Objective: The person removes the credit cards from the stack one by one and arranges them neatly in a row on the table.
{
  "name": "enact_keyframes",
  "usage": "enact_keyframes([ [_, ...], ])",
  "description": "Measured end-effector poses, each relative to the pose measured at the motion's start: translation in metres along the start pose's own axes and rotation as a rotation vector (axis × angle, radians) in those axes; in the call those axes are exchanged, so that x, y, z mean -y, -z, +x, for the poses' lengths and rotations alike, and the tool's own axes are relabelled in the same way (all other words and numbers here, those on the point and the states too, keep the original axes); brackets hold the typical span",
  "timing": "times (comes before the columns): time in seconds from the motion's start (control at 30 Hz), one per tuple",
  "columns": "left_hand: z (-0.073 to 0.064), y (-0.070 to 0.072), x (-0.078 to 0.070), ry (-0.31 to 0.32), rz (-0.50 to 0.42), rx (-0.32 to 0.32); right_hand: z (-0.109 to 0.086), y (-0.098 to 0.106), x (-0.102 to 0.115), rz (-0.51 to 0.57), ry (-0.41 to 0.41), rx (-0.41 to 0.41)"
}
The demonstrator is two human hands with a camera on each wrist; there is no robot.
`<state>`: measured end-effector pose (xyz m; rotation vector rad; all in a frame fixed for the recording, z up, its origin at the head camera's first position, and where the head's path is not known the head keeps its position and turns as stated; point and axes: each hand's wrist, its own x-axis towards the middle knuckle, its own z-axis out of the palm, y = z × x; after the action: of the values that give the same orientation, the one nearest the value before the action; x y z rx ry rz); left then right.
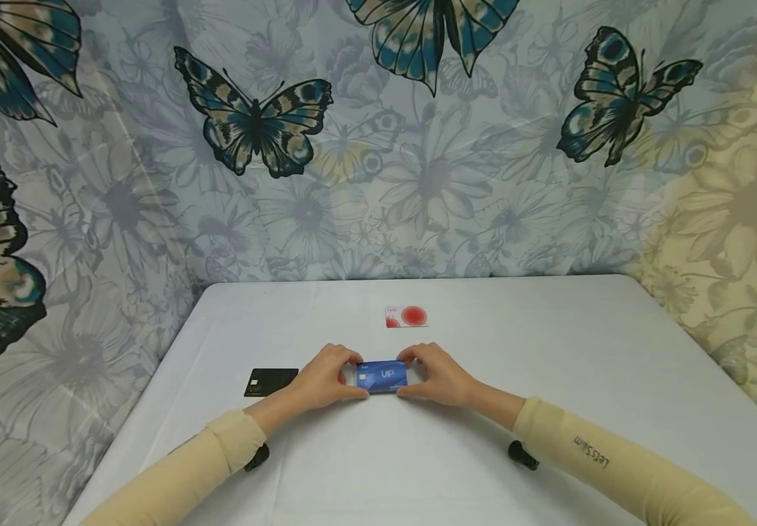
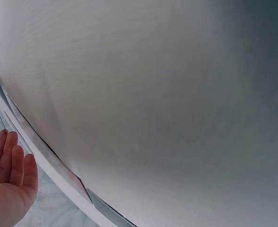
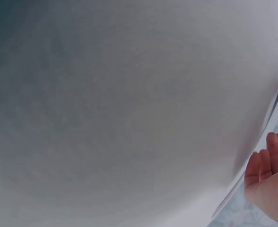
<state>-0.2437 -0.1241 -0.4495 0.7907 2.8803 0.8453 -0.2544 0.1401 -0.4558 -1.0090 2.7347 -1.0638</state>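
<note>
A blue card (image 1: 381, 376) printed with VIP is held between both hands near the middle of the white table (image 1: 378, 460), its printed side facing up. At its left end, my left hand (image 1: 321, 376) pinches it with thumb at the near edge and fingertips at the far edge. My right hand (image 1: 440, 375) grips the right end the same way. Beside the left hand lies a black card (image 1: 269, 382), its right end partly hidden behind the hand. Both wrist views catch the left hand (image 2: 11, 182) and right hand (image 3: 269, 177) only at the side.
Farther back on the table lies a white card with a red circle (image 1: 407, 316). The table's far edge meets a cloth backdrop (image 1: 431, 190) with butterflies and flowers. Black wrist cameras (image 1: 523, 454) sit under both forearms, close over the tabletop.
</note>
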Motion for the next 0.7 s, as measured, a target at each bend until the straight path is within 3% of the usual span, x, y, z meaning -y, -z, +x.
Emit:
enact_keyframes([
  [0.7, -0.011, 0.002, 0.006, 0.085, -0.047, 0.025, 0.008, -0.007, 0.011, 0.017, -0.060, 0.040],
])
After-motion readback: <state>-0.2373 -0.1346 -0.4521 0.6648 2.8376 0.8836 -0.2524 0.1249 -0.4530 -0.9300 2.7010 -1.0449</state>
